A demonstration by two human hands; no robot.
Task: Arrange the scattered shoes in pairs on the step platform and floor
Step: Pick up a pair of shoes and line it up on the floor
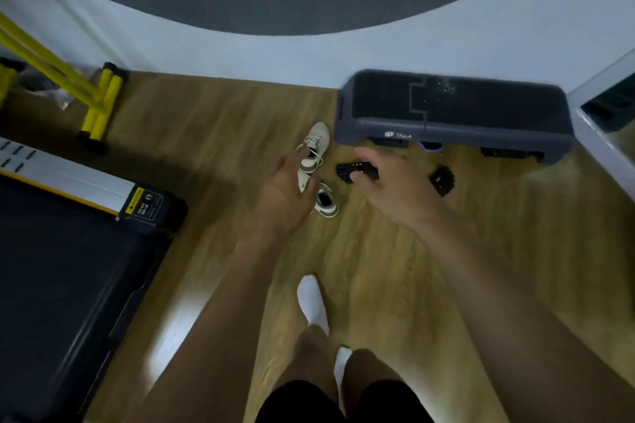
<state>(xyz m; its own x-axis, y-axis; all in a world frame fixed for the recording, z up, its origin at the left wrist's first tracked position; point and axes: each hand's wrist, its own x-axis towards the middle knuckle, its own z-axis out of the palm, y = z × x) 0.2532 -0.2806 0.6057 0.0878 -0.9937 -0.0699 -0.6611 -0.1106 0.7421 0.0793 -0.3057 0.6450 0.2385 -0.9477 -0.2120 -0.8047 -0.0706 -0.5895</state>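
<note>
Nothing is paired yet: the step platform (453, 103) stands bare on top, while the white sneakers (318, 141) and black shoes (442, 179) lie scattered on the floor (206, 134) before it. Your left hand (285, 191) and right hand (391, 184) reach out loose, holding nothing.

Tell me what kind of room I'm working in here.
Probably a home gym or workout room: a treadmill at left, a dark step platform against the wall, and yellow exercise equipment.
</note>
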